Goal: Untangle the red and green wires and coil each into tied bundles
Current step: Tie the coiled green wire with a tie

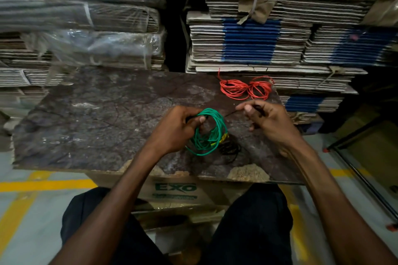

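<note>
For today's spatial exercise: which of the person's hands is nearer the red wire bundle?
Right. The right hand sits just below the red wire bundle; the left hand, gripping the green coil, is farther away.

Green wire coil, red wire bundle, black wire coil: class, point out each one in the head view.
green wire coil (217, 120): head view, upper right arc of the loops.
red wire bundle (233, 88): head view, left lobe.
black wire coil (229, 148): head view, its middle strands.

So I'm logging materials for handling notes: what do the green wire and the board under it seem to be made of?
Green wire: probably metal core in smooth plastic insulation; uniform colour, slight sheen, holds springy loops. The core is not visible.
Board: likely particle board with a dark mottled laminate; the near edge is chipped, showing tan, crumbly material beneath.
</note>
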{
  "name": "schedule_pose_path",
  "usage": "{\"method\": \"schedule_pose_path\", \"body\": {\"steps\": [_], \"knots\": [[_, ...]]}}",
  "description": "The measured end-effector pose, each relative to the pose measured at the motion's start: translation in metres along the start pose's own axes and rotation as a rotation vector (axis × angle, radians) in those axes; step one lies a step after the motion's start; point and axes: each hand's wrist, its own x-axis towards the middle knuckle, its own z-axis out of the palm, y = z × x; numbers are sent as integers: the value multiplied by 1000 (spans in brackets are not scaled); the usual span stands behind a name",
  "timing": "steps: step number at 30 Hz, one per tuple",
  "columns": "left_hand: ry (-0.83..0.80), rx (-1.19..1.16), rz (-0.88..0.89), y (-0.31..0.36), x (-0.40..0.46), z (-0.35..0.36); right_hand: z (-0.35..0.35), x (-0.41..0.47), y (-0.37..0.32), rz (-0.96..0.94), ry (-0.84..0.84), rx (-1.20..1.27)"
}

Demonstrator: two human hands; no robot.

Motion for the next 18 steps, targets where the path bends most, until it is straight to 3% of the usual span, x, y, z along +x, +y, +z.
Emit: {"method": "schedule_pose_path", "body": {"steps": [4, 18], "knots": [[-12, 23, 5, -1, 1, -4, 8, 8, -4, -31, -30, -15], [-59, -46, 47, -7, 2, -5, 35, 37, -16, 212, 83, 394]]}}
